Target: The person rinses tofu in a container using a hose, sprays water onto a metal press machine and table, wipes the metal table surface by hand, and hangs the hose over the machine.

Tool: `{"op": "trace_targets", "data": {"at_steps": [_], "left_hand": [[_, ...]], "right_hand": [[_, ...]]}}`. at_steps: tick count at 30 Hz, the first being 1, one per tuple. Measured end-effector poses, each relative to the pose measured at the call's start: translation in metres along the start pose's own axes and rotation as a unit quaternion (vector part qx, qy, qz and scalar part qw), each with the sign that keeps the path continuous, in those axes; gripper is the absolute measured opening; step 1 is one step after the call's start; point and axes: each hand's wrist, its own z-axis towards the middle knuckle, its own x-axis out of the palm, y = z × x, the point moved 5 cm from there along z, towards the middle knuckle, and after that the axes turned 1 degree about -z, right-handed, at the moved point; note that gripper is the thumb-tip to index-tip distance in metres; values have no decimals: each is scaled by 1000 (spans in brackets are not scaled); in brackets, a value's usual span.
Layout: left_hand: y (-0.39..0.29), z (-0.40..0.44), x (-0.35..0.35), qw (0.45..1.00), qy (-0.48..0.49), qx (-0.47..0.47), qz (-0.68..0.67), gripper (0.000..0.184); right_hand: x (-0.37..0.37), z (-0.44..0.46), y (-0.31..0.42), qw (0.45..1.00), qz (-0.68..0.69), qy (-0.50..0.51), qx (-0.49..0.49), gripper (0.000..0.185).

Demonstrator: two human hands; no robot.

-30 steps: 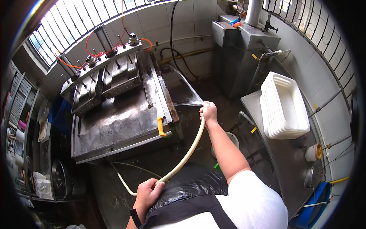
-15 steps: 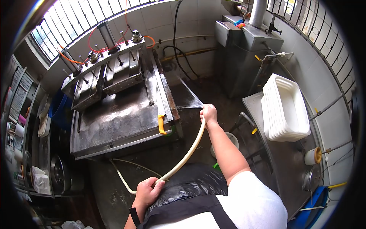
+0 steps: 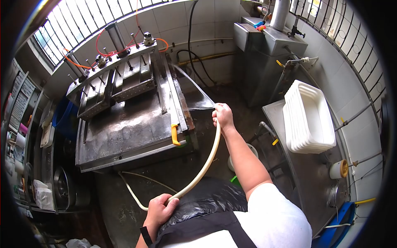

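Within the right hand (image 3: 223, 116), the hose (image 3: 214, 149) hides its mouth.

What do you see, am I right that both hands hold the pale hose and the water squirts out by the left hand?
Not quite: the water squirts out by the right hand. The left hand grips the pale hose further back. The head view shows it.
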Motion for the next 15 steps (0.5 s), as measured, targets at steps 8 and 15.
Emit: {"op": "trace_targets", "data": {"at_steps": [8,15], "left_hand": [[1,0,0,1000,3,7,3,34],[-1,0,-1,1000,-4,28,-7,31]], "right_hand": [[8,1,3,999,-51,14,-1,15],[17,4,13,998,-55,16,-6,16]]}}
